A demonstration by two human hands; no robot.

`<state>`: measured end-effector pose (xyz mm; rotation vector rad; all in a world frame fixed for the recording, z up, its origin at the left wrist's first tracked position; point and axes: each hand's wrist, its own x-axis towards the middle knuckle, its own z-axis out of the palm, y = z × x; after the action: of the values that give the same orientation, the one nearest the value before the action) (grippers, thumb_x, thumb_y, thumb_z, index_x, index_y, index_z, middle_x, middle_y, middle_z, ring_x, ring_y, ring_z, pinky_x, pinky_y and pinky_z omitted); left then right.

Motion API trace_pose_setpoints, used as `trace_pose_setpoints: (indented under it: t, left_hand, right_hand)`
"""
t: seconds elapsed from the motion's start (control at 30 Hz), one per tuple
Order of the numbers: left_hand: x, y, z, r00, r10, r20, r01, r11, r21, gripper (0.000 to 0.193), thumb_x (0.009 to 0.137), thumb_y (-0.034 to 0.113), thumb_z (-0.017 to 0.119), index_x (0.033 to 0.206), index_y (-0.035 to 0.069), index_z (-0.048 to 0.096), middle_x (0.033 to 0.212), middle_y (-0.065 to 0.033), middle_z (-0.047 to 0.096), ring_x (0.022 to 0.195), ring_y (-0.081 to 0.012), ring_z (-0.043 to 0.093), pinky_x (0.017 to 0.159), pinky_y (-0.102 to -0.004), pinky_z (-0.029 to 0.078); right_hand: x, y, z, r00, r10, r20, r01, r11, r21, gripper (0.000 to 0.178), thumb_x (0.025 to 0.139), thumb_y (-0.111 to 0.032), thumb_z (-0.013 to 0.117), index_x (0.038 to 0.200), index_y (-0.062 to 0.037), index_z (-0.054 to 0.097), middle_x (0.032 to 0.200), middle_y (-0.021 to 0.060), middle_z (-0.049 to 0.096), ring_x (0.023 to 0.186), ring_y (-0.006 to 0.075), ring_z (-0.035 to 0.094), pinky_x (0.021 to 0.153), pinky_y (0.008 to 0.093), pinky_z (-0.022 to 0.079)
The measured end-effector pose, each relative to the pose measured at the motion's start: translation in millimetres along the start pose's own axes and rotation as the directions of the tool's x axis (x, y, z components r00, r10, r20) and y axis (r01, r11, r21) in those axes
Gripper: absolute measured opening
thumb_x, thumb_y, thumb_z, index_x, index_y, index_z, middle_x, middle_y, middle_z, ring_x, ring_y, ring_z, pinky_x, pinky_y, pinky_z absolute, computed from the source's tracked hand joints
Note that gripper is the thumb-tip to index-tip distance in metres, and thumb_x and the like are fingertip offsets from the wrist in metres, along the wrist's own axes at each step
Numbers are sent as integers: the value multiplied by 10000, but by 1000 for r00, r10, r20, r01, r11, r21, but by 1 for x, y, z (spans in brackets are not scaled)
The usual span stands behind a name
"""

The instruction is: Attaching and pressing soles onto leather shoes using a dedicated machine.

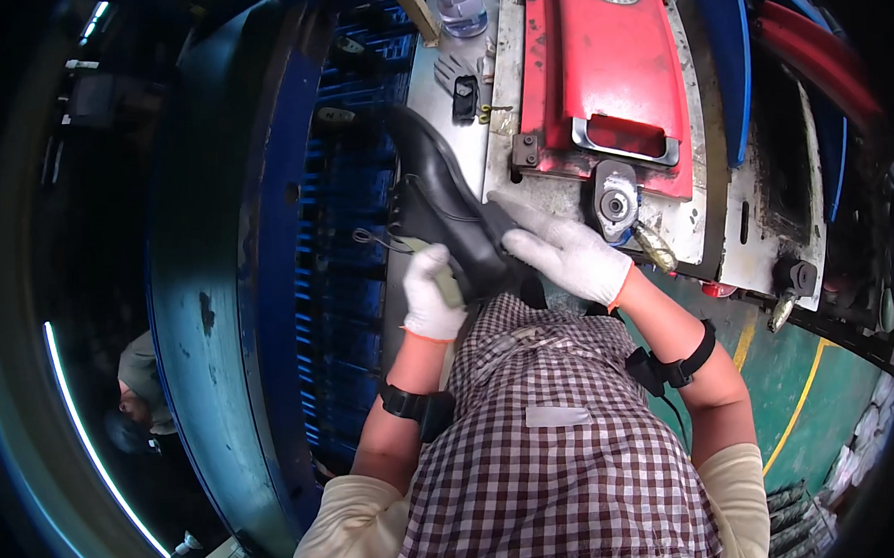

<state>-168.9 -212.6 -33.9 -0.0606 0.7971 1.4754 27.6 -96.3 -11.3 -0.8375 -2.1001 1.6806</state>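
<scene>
A black leather shoe [451, 214] is held in front of my body, its toe pointing away and a little left. At its opening, my left hand [431, 292], in a white glove, closes round a pale green piece [451, 287] that looks like the top of a shoe last. A thin looped wire [367, 238] sticks out to the left beside that hand. My right hand [566, 254], also gloved, lies against the sole side near the heel, its fingers along the shoe and its thumb toward the upper. Part of the heel is hidden by the hands.
A red machine cover [622, 62] with a metal-edged slot stands at the right, a clamp lever [618, 207] below it. On the bench lie a grey glove [453, 76] and a black device [466, 99], near a clear bottle [461, 9]. A blue rack [347, 273] runs along the left.
</scene>
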Motion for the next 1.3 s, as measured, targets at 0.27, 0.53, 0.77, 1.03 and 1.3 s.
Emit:
trace_pose_setpoints:
  t: [0.27, 0.53, 0.77, 1.03, 1.3]
  left_hand:
    - [63, 73, -115, 801, 230, -553, -46, 944, 327, 378, 838, 406, 706, 1178, 257, 633, 1195, -4, 697, 1139, -235, 663, 968, -538, 472]
    - [146, 137, -193, 696, 275, -663, -22, 931, 363, 223, 813, 286, 750, 1006, 216, 663, 983, -13, 691, 921, -239, 687, 799, -447, 548]
    - [232, 221, -272, 593, 595, -543, -198, 761, 618, 237, 811, 297, 793, 857, 194, 585, 808, -12, 540, 727, -218, 585, 717, -429, 570]
    - [239, 209, -227, 434, 749, -500, 340, 378, 861, 861, 990, 674, 504, 1599, 76, 392, 1621, -226, 422, 1488, -421, 402, 1229, -501, 304]
    - [53, 95, -291, -92, 955, -281, 583, 280, 763, 820, 897, 513, 752, 1504, 26, 492, 1494, -256, 546, 1356, -427, 541, 1130, -493, 435]
  right_hand:
    - [-34, 48, -18, 778, -294, -555, -100, 814, -573, 266, 907, -124, 693, 1163, -61, 728, 1087, 129, 704, 1061, 330, 653, 983, 444, 501]
    - [-43, 67, -26, 742, -221, -633, -354, 673, -649, 421, 876, -147, 723, 1291, -88, 678, 1228, 150, 657, 1174, 369, 589, 1071, 479, 445]
    - [-41, 65, -27, 785, -157, -599, -402, 606, -686, 424, 896, -184, 700, 1310, -94, 678, 1267, 154, 636, 1207, 373, 574, 1077, 487, 445]
    - [-37, 65, -23, 780, -144, -609, -428, 588, -687, 443, 878, -158, 709, 1318, -112, 687, 1267, 135, 644, 1221, 355, 579, 1078, 468, 454]
    - [-38, 74, -21, 772, -167, -613, -424, 584, -693, 409, 877, -154, 709, 1282, -103, 694, 1249, 136, 652, 1195, 354, 596, 1050, 469, 469]
